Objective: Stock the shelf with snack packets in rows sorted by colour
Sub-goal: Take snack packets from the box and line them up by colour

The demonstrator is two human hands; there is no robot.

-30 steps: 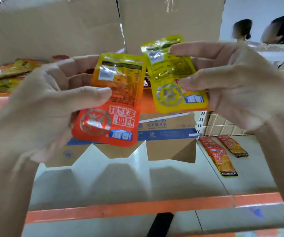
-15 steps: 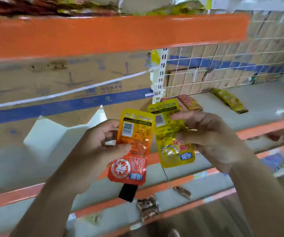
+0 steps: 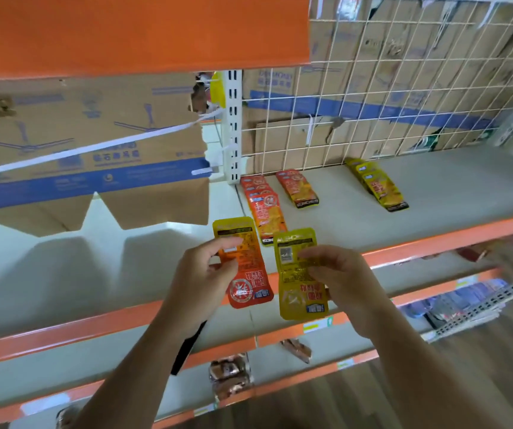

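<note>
My left hand [image 3: 201,278] pinches an orange snack packet [image 3: 247,274] by its left edge, back side facing me. Beside it, my right hand [image 3: 340,278] pinches a yellow snack packet [image 3: 300,292] the same way. Both packets hang in front of the grey shelf [image 3: 434,196], just before its orange front edge. On that shelf lie two rows of orange packets [image 3: 264,205] [image 3: 298,188] on the left and one row of yellow packets [image 3: 375,184] further right.
A cardboard box [image 3: 88,150] with a blue stripe stands on the shelf to the left. A white wire grid [image 3: 388,97] backs the shelf. Lower shelves hold brown packets [image 3: 230,374]. An orange shelf front [image 3: 137,29] juts out overhead.
The view has dropped from the upper box to the shelf. Both hands have lowered with their packets and moved toward the shelf rows.
</note>
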